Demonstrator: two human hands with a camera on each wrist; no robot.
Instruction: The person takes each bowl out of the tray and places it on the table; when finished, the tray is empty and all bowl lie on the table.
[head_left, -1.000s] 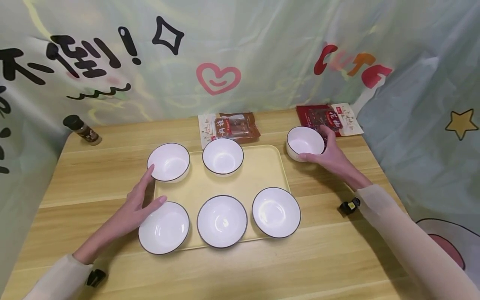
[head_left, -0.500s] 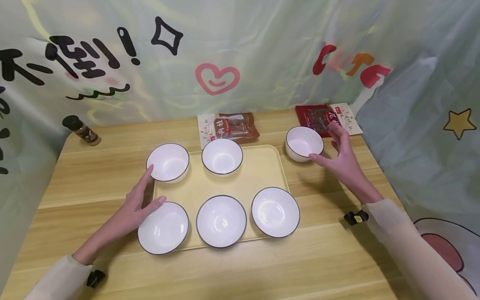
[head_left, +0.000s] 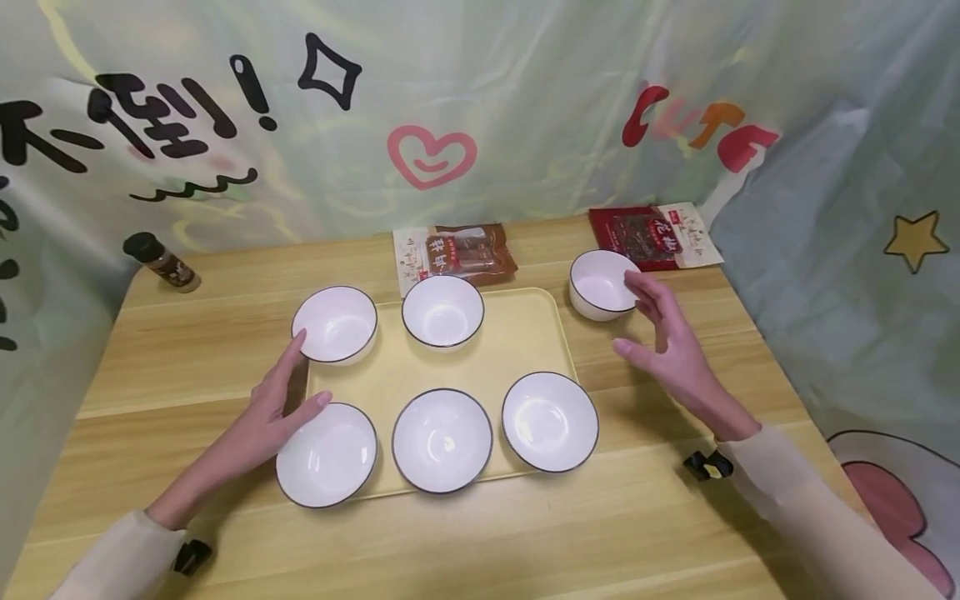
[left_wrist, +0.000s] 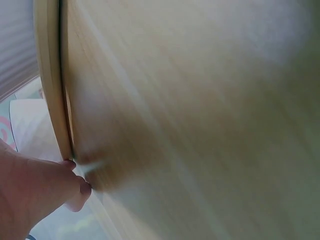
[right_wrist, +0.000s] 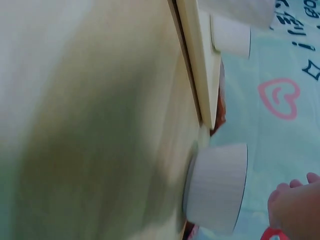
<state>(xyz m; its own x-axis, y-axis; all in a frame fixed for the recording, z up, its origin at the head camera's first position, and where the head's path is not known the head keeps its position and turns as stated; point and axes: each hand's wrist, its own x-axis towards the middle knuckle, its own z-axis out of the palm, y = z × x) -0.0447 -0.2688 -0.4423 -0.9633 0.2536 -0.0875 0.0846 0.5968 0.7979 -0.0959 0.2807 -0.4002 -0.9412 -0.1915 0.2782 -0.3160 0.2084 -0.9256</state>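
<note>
My left hand (head_left: 266,421) lies at the tray's left side with fingers extended. Its index fingertip is at the rim of the back left white bowl (head_left: 334,325), and its thumb overlaps the rim of the front left bowl (head_left: 327,458). In the right wrist view, a white bowl (right_wrist: 217,187) stands on the table beside the tray, my right hand (right_wrist: 300,210) just past its rim. My right hand (head_left: 678,358) is spread in the head view, index finger overlapping the right edge of that bowl (head_left: 600,283), thumb apart from it, nothing held.
A yellow tray (head_left: 517,333) bears more dark-rimmed white bowls, one at back middle (head_left: 442,312), two in front (head_left: 442,442). Behind lie a brown spice packet (head_left: 472,252) and a red spice packet (head_left: 645,236). A black-capped spice jar (head_left: 162,261) lies at the back left.
My right hand has let go of the bowl at the right, drawn back to the right, then come nearer its rim again. The left hand and the bowls stay in place.
</note>
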